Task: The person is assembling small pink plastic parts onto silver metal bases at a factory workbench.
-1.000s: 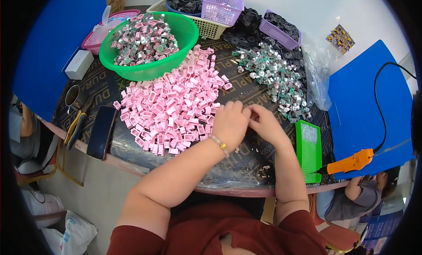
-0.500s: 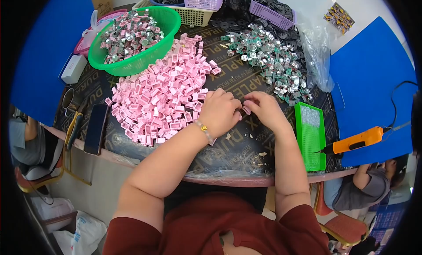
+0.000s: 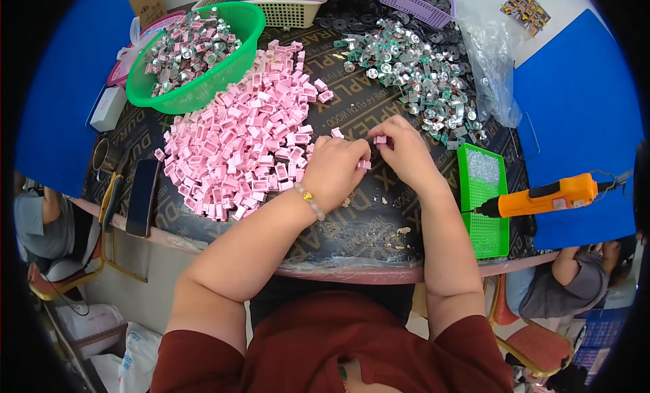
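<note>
My left hand (image 3: 333, 168) is at the right edge of a heap of pink plastic housings (image 3: 233, 139), fingers curled, with one small pink housing (image 3: 363, 164) at its fingertips. To its right, my right hand (image 3: 406, 152) pinches another pink housing (image 3: 380, 140) between thumb and fingers. The hands are a short gap apart, just above the dark table. A loose pink housing (image 3: 337, 133) lies beyond the left hand. Past the right hand spreads a pile of small green circuit boards with shiny silver round parts (image 3: 413, 74).
A green basket (image 3: 196, 98) of pink and silver assemblies stands at the far left. On the right, an orange electric screwdriver (image 3: 548, 198) hangs over a green tray (image 3: 487, 247) holding tiny silver pieces. A phone (image 3: 142, 198) lies left; purple baskets (image 3: 416, 8) stand behind.
My hands have moved apart; the right one has shifted up, with a pink housing now plainly visible in its pinch. The whole view has shifted slightly.
</note>
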{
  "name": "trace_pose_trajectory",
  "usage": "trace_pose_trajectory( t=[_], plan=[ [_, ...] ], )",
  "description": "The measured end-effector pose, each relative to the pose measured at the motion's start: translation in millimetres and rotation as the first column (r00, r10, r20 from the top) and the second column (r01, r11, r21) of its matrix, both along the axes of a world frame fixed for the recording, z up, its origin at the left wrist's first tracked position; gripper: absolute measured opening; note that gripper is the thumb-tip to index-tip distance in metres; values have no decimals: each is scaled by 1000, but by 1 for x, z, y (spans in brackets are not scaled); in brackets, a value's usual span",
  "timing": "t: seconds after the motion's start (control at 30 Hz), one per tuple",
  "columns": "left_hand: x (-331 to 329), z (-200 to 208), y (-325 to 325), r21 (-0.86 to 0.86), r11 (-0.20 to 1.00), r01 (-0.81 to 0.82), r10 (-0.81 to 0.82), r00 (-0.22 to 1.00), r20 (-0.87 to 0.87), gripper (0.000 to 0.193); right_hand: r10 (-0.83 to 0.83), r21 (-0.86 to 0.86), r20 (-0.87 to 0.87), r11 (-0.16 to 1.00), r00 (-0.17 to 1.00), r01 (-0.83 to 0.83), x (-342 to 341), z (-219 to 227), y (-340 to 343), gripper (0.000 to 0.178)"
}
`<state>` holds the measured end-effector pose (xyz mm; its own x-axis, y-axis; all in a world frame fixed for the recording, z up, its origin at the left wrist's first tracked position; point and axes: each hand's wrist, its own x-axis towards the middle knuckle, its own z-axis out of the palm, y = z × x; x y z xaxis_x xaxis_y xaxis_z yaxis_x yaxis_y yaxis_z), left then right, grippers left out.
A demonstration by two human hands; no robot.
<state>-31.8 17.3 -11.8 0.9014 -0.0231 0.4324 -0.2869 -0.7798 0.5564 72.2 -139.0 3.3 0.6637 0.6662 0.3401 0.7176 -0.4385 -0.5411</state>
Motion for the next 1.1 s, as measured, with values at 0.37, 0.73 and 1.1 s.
trace_pose_trajectory(
  t=[0.37, 0.73, 1.1],
  plan=[
    [2, -3, -3, -132, 981, 139, -128, 987, 93, 13, 52, -70, -112, 996, 992, -60, -5, 3, 4, 12],
    [-4, 3, -1, 39, 989, 142, -142, 990, 8, 9, 66, -155, -81, 985, 995, -78, 3, 11, -15, 20],
    [8, -10, 26, 297, 935, -196, 181, 980, 79, 22, 2, 13, -307, 1000, 952, 3, -5, 13, 1, 10]
  ],
)
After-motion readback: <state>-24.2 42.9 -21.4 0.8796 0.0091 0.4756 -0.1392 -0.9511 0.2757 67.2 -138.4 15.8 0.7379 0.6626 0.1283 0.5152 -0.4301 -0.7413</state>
